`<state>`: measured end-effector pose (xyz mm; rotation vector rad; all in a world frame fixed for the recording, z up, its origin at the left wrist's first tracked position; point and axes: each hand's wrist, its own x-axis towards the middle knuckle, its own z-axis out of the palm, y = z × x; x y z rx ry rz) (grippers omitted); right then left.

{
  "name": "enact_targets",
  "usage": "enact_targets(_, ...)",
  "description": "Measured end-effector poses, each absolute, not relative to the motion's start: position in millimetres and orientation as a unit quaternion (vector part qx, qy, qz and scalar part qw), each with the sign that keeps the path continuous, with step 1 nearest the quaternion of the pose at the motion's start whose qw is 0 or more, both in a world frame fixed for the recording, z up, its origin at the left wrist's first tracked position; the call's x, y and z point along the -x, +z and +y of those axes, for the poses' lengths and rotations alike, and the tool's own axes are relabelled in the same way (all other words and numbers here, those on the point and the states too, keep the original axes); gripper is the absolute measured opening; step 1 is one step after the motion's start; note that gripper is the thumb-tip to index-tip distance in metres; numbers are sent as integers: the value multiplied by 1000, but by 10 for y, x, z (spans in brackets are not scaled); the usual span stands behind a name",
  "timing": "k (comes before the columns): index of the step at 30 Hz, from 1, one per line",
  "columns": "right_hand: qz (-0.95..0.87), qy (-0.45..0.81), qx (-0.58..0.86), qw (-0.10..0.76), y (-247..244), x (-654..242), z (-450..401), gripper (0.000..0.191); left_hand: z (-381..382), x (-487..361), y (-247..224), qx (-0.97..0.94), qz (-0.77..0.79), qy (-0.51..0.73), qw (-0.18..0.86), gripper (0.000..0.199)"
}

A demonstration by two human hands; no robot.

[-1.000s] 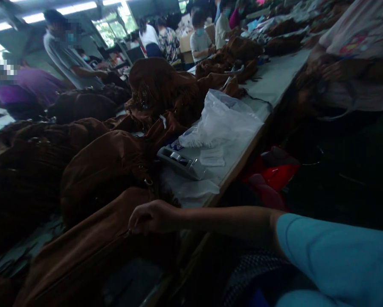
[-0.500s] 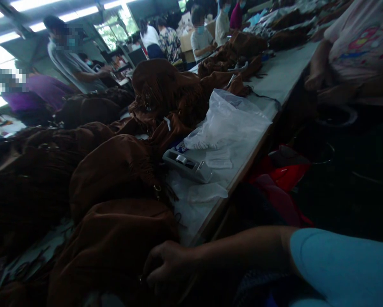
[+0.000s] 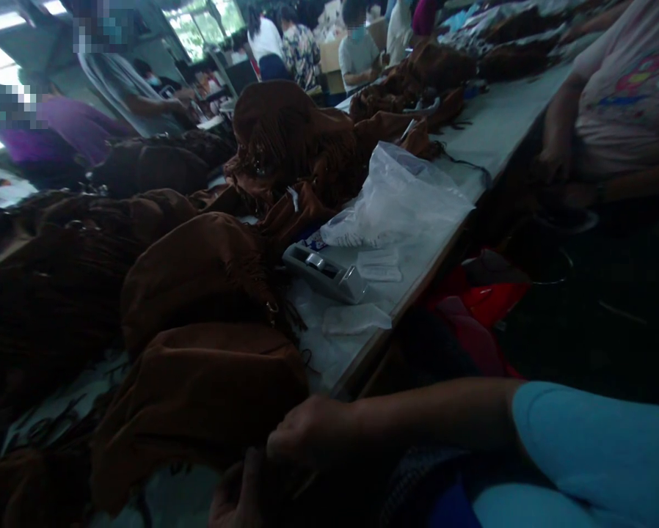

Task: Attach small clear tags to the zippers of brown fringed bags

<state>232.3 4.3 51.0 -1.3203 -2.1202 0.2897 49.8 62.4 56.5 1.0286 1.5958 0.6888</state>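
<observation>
My right hand (image 3: pixel 315 433) is closed, its fingers pressed together, at the near edge of a brown soft bag (image 3: pixel 213 374). Just below it, at the bottom of the view, my left hand (image 3: pixel 238 495) has its thumb raised and its fingers curled. The two hands almost meet. Whatever is between their fingers is too dark to make out. Behind the nearest bag lies another brown bag (image 3: pixel 191 271) with fringe and a small metal clasp.
A grey tape dispenser (image 3: pixel 323 275) stands on the white table (image 3: pixel 335 367), beside a clear plastic bag (image 3: pixel 401 198) and small clear packets (image 3: pixel 357 319). More brown fringed bags (image 3: pixel 285 125) are heaped behind. A person in a printed shirt (image 3: pixel 632 95) sits at right. Red cloth (image 3: pixel 489 301) lies below the table edge.
My left hand has come into view at the bottom. My right hand has shifted slightly right, and its fingers have closed up. The whole view has tilted a little.
</observation>
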Motion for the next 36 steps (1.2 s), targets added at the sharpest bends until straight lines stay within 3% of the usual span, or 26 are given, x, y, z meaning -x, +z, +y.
enact_targets(4, -681, 54, 655, 322, 438, -2916, 70, 17, 516, -636, 546, -361, 645, 368, 564, 24)
enact_targets(8, -699, 46, 683, 204, 408, -3241, 206, 16, 429, -780, 692, -303, 636, 410, 580, 4)
enact_targets(12, -748, 68, 649, 123, 351, -3178, 362, 14, 410, -796, 769, -291, 631, 419, 585, 7)
enact_targets(16, -746, 75, 652, 115, 329, -3218, 407, 16, 421, -744, 733, -293, 629, 417, 587, 7)
enact_targets(18, -721, 101, 666, 161, 347, -3339, 389, 16, 424, -736, 712, -296, 631, 414, 585, 6)
enact_targets(23, -565, 294, 658, 401, 453, -3665, 343, 10, 419, -758, 740, -302, 633, 409, 584, 12)
enact_targets(27, -379, 556, 516, 530, 585, -3681, 277, 12, 413, -772, 816, -265, 646, 400, 594, 10)
enact_targets(31, -289, 748, 329, 498, 681, -3337, 148, 10, 382, -740, 777, -280, 628, 402, 604, 15)
enact_targets(36, -219, 850, 261, 403, 629, -2659, -7, 5, 339, -672, 681, -320, 537, 415, 662, 29)
